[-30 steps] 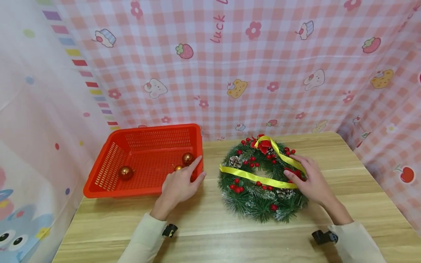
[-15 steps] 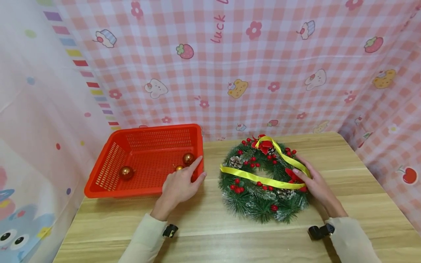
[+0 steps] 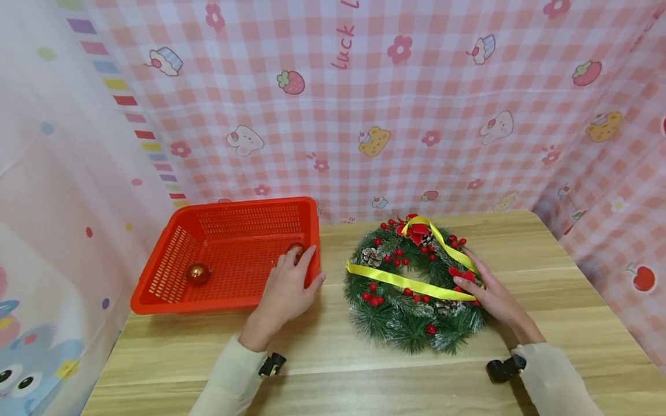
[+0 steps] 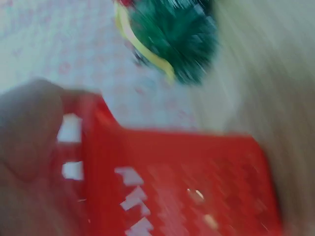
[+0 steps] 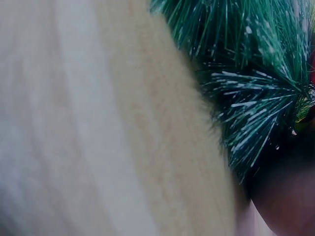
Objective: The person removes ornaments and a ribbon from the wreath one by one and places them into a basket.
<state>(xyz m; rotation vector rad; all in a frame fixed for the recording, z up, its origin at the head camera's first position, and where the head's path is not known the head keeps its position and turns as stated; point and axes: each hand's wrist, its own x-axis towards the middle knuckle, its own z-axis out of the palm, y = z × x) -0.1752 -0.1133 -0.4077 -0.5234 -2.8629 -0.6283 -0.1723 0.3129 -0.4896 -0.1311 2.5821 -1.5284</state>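
My left hand point(image 3: 286, 294) reaches over the front right corner of a red plastic basket point(image 3: 229, 203), fingers loosely spread above its inside and thumb near the right rim. A copper bauble point(image 3: 295, 248) shows partly behind those fingers; another copper bauble point(image 3: 198, 274) lies at the basket's left. My right hand point(image 3: 496, 300) holds the right side of a green Christmas wreath point(image 3: 387, 323), thumb on top by a red flower point(image 3: 460, 278). A yellow ribbon point(image 3: 411, 282) lies in two strands across the wreath. The left wrist view is blurred.
Both things stand on a wooden table point(image 3: 343, 370). Behind it hangs a pink checked cloth point(image 3: 333, 127), close to the table's back edge. Pine cones point(image 3: 371, 257) and red berries point(image 3: 372, 297) decorate the wreath. A black wrist camera point(image 3: 506, 368) sits on the right wrist.
My right hand has drawn back slightly to the wreath's right edge. The left fingers have lifted and spread into the basket, covering the small gold bauble that showed before.
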